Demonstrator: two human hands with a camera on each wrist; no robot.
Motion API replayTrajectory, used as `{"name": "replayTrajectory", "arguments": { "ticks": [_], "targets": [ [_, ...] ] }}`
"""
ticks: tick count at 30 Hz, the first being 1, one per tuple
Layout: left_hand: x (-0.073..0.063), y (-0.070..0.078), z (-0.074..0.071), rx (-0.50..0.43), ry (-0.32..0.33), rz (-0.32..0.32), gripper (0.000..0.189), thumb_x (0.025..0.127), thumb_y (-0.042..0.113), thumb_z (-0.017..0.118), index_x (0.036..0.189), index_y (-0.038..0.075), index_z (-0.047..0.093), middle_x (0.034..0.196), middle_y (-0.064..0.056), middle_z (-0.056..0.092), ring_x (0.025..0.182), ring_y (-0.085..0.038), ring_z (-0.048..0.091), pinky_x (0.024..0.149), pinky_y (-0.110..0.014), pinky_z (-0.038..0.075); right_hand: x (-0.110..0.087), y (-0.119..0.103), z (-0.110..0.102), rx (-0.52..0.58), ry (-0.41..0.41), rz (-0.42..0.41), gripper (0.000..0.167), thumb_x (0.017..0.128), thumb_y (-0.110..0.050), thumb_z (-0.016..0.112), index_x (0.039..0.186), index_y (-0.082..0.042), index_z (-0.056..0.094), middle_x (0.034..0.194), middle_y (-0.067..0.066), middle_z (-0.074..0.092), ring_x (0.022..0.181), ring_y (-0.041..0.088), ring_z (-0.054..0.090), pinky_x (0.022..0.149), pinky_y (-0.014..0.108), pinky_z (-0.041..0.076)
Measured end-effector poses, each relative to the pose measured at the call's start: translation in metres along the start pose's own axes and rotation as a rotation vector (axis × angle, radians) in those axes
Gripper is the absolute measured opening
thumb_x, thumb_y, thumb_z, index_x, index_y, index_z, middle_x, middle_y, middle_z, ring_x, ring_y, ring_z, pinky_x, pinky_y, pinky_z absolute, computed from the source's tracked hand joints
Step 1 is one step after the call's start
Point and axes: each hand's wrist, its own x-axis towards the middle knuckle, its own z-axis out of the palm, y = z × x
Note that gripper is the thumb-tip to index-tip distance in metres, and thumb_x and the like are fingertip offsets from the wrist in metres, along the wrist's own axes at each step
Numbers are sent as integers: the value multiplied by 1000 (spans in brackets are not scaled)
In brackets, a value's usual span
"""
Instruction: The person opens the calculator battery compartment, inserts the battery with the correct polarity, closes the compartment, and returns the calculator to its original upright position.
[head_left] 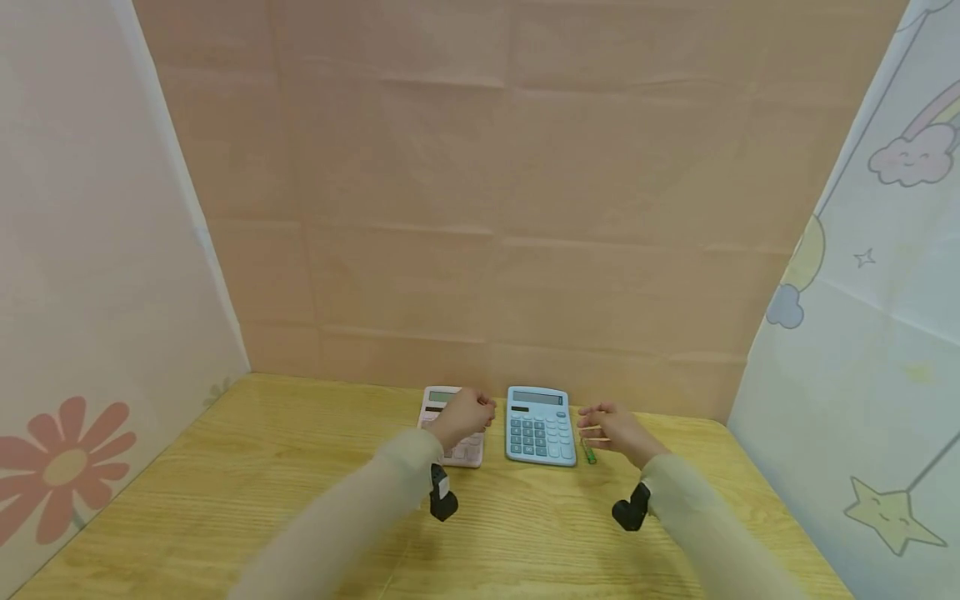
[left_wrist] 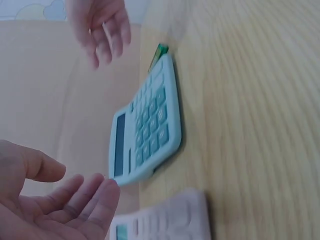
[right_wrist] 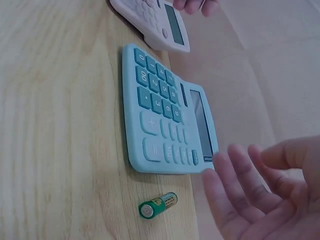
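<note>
A light blue calculator (head_left: 538,427) lies on the wooden table with its keys up; a "0" shows on its display in the head view. To its left is a pale pink calculator (head_left: 470,451), partly hidden under my left hand (head_left: 467,416). That hand hovers above it with loosely bent fingers and nothing in them. My right hand (head_left: 617,432) is held in the air just right of the blue calculator, its fingers spread and holding nothing. Below it, a green battery (right_wrist: 158,205) lies on the table beside the blue calculator's right edge.
The wooden table (head_left: 315,483) meets an orange-brown sheet (head_left: 480,208) along its back edge. Patterned white panels stand at the left (head_left: 97,208) and right (head_left: 885,317). A black wrist camera (head_left: 442,497) is strapped to each forearm.
</note>
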Motion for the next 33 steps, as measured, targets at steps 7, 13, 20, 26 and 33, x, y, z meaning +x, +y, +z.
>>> {"name": "replayTrajectory", "arguments": {
  "ticks": [7,13,20,26,33],
  "targets": [
    [10,0,39,-51,-6,-23,45,97,4,40,141,-5,41,146,-23,42,80,-19,51,61,-32,36,21,5,9,-8,112,46,43,103,-8,34,140,14,35,139,37,40,125,46,46,99,44,49],
    [20,-2,59,-111,32,-96,55,91,1,42,144,-9,33,148,-23,40,108,-31,53,79,-38,42,36,12,15,-118,148,53,46,102,-8,33,141,16,31,141,37,36,117,45,52,99,46,48],
    [31,-10,73,-147,69,-215,52,88,0,45,138,-11,39,136,-21,49,110,-27,46,94,-39,42,54,23,24,-247,161,29,30,98,-4,37,68,-4,40,66,6,40,56,15,39,54,26,38],
    [32,-14,76,-195,66,-240,52,91,0,44,141,-11,33,134,-20,46,108,-30,43,89,-41,40,54,20,31,-470,206,6,26,92,-2,43,74,2,62,75,8,58,68,21,52,59,25,41],
    [31,-17,76,-178,42,-184,48,94,1,43,139,-13,34,125,-20,47,104,-31,44,83,-41,40,52,18,34,-559,225,14,35,89,2,44,118,14,60,117,28,63,101,37,60,88,44,51]
  ]
}}
